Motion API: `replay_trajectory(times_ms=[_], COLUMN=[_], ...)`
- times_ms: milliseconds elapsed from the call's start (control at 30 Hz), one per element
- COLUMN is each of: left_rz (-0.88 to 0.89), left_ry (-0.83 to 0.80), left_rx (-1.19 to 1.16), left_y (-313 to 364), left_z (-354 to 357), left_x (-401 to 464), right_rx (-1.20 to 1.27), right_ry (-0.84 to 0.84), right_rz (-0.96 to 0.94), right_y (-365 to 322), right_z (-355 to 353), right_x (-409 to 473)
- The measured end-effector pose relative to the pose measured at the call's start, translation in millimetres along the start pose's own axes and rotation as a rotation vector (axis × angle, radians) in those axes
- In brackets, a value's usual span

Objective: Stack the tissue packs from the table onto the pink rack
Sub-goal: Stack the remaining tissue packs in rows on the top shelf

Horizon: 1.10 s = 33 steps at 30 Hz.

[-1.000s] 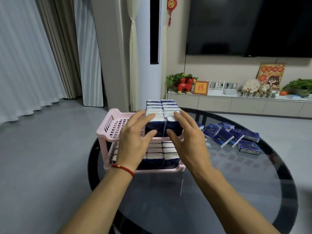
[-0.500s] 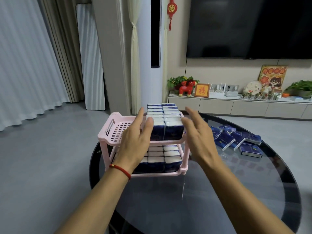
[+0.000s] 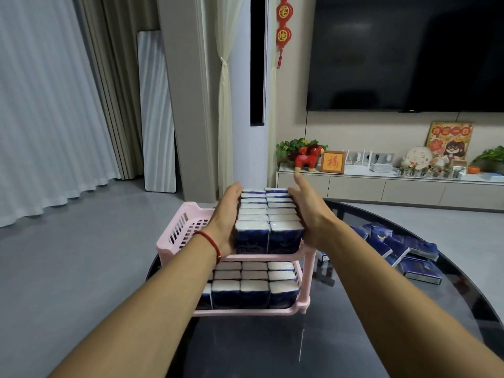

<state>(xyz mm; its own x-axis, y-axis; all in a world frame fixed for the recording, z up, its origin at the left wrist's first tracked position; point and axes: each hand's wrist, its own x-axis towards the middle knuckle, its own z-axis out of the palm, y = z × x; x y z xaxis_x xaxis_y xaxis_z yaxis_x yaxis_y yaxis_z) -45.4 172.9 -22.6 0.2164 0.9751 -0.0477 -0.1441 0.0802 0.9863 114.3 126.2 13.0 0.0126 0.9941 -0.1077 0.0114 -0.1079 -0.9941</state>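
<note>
Both hands flank the upper block of tissue packs (image 3: 268, 222) on the pink rack (image 3: 180, 230) — left hand (image 3: 227, 214) and right hand (image 3: 308, 214) pressing flat against its sides; loose packs (image 3: 409, 255) lie well right on the table (image 3: 381, 323).

A grey tiled floor (image 3: 81, 255) runs back to white sheer curtains (image 3: 41, 105) and beige drapes (image 3: 114, 91) on the left, with a tall white panel (image 3: 156, 118) leaning beside a beige pillar (image 3: 188, 91). A white floor-standing air conditioner (image 3: 251, 91) stands by the beige wall, where a large dark television (image 3: 403, 53) hangs above a long low cabinet (image 3: 381, 188) crowded with potted plants, a red horse figurine (image 3: 308, 159) and framed pictures. A red ornament (image 3: 283, 28) hangs beside the television.
</note>
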Motion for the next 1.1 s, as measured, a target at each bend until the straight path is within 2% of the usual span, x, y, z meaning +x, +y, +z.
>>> replay_trajectory(times_ms=[133, 333, 533, 633, 733, 867, 1100], left_rz=[-0.026, -0.112, -0.071, 0.001, 0.057, 0.141, 0.112], left_ry=[0.068, 0.077, 0.051, 0.092, 0.072, 0.082, 0.002], left_rx=[0.068, 0.067, 0.018, 0.093, 0.234, 0.336, 0.173], left_y=[6.2, 7.6, 3.3, 6.0, 6.2, 10.7, 7.5], left_z=[-3.8, -3.5, -2.0, -2.8, -6.0, -6.5, -16.5], left_x=[8.2, 21.0, 13.8, 3.5, 2.6, 0.4, -3.1], right_rx=[0.033, 0.018, 0.057, -0.098, -0.279, -0.38, -0.402], right_ry=[-0.062, -0.157, -0.168, -0.059, -0.072, -0.057, -0.085], right_rz=[-0.009, 0.004, -0.019, -0.115, -0.114, -0.099, -0.191], right_y=[0.1, -2.9, -3.3, -0.4, 0.9, 4.3, 6.5], right_z=[-6.3, -7.5, -8.0, -10.5, -12.1, -15.9, -22.5], right_x=[5.5, 3.3, 6.4, 14.5, 25.4, 33.7, 31.9])
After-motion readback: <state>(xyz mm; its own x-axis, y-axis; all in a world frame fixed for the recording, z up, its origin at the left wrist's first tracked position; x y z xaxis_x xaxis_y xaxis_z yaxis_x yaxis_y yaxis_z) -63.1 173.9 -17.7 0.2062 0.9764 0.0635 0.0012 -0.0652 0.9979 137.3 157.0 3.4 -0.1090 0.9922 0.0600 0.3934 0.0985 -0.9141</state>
